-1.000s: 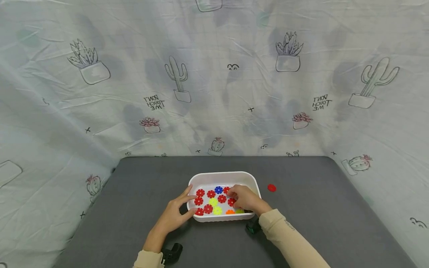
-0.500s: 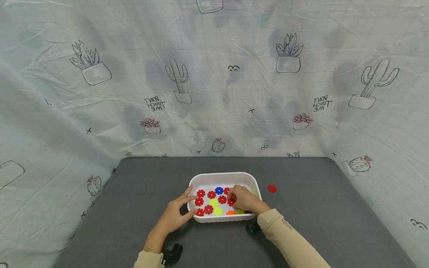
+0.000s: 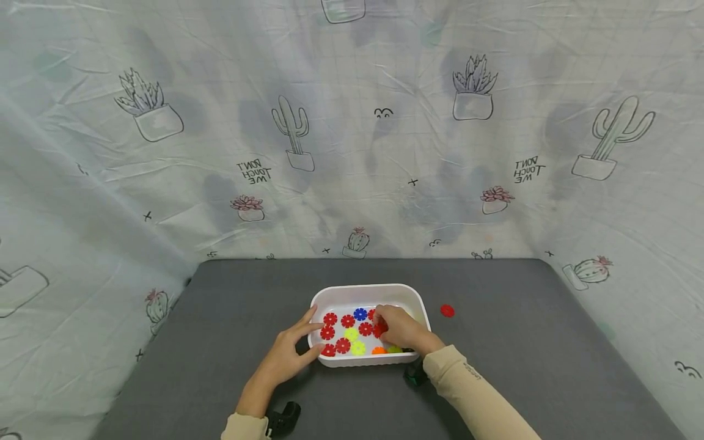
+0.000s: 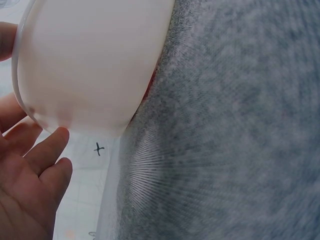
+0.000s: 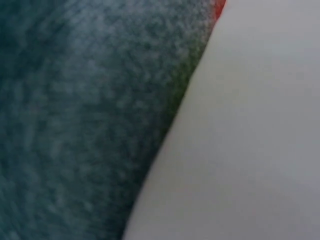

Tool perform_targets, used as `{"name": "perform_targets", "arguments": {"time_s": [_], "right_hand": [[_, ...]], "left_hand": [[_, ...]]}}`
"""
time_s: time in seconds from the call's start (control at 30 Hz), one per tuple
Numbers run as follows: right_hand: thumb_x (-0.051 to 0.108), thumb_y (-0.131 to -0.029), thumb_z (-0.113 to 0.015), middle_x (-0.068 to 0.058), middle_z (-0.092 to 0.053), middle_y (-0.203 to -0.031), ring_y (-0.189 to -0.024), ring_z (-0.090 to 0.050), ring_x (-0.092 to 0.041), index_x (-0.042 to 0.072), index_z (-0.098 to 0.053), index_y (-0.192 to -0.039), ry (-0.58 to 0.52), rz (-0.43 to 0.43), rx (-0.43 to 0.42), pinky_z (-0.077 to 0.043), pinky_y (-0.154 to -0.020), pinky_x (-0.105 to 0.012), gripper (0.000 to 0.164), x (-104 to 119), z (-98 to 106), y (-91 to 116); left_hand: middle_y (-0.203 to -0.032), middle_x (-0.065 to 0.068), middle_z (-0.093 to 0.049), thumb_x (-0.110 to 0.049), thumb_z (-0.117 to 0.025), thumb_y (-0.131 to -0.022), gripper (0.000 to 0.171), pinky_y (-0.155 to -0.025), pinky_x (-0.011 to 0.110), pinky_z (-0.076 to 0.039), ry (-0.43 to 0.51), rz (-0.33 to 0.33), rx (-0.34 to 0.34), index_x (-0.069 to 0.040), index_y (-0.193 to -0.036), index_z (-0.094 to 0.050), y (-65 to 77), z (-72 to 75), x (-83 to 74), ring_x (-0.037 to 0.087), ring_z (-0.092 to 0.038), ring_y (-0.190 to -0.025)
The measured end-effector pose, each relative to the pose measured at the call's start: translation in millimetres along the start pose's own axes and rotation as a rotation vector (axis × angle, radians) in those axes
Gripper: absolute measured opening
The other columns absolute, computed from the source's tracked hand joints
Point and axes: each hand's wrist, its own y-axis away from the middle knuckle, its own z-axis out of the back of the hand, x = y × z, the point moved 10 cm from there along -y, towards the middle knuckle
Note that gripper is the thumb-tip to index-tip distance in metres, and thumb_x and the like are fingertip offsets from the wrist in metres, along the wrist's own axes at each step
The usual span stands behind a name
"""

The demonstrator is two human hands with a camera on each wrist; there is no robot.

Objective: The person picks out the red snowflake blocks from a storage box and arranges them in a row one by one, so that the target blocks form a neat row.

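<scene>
A white plastic tray [image 3: 365,360] holds several notched, flower-shaped plastic discs, mostly red, with some yellow, a blue disc [image 3: 360,314] and an orange disc [image 3: 379,351]. At its left end rests my left hand [image 3: 287,351], fingers spread. Its thumb and index finger reach over the rim, and other fingers touch the outer wall [image 4: 90,75]. Inside the right half, my right hand [image 3: 404,328] pinches a red disc [image 3: 379,330] between curled fingers and thumb. That hand partly hides this disc and those behind it. The right wrist view has only the tray's wall [image 5: 240,125], no fingers.
One more red disc [image 3: 447,311] lies on the grey tabletop [image 3: 484,354], right of the tray. A pale cloth with cactus drawings [image 3: 354,153] hangs behind and at both sides. Black wrist devices [image 3: 283,418] sit under both forearms.
My right fingers have drawn closer together around the red disc. The left hand keeps its place on the tray. The head view has shifted very slightly.
</scene>
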Motion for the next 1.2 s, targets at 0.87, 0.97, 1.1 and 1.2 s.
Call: {"name": "perform_targets", "arguments": {"time_s": [0.87,0.97,1.1,1.2], "right_hand": [[-0.002,-0.082,-0.068,-0.004,-0.066,-0.102,-0.093,-0.063,-0.021,0.009,-0.065,-0.105,-0.397,-0.025,-0.302,-0.055,-0.085,-0.038,0.026,-11,47,23],[0.000,-0.082,-0.069,-0.004,-0.068,-0.102,-0.094,-0.064,-0.021,0.009,-0.066,-0.106,-0.441,-0.033,-0.342,-0.054,-0.086,-0.037,0.026,-17,55,30],[0.001,-0.082,-0.069,-0.008,-0.067,-0.108,-0.097,-0.063,-0.022,0.006,-0.064,-0.110,-0.472,-0.037,-0.380,-0.055,-0.086,-0.035,0.029,-24,64,41],[0.001,-0.083,-0.069,-0.011,-0.066,-0.111,-0.099,-0.062,-0.023,0.004,-0.063,-0.114,-0.491,-0.028,-0.408,-0.055,-0.085,-0.030,0.031,-30,70,50]], "left_hand": [[-0.150,0.003,-0.038,-0.033,-0.069,-0.083,0.045,-0.103,0.053,-0.038,0.000,0.006,0.002,-0.011,-0.122,-0.065,0.1,2.3,-3.7,0.028,-0.043,-0.134],[-0.150,0.004,-0.038,-0.032,-0.069,-0.083,0.045,-0.102,0.054,-0.038,-0.001,0.003,0.002,-0.010,-0.122,-0.065,-0.2,2.5,-4.3,0.029,-0.043,-0.133],[-0.150,0.003,-0.038,-0.031,-0.069,-0.083,0.045,-0.103,0.054,-0.037,-0.007,0.012,0.008,-0.010,-0.122,-0.064,-0.5,1.9,-3.0,0.029,-0.042,-0.134],[-0.151,0.001,-0.037,-0.032,-0.070,-0.083,0.046,-0.104,0.053,-0.037,-0.004,0.026,0.016,-0.010,-0.123,-0.064,-0.7,1.7,-1.6,0.027,-0.041,-0.135]]}}
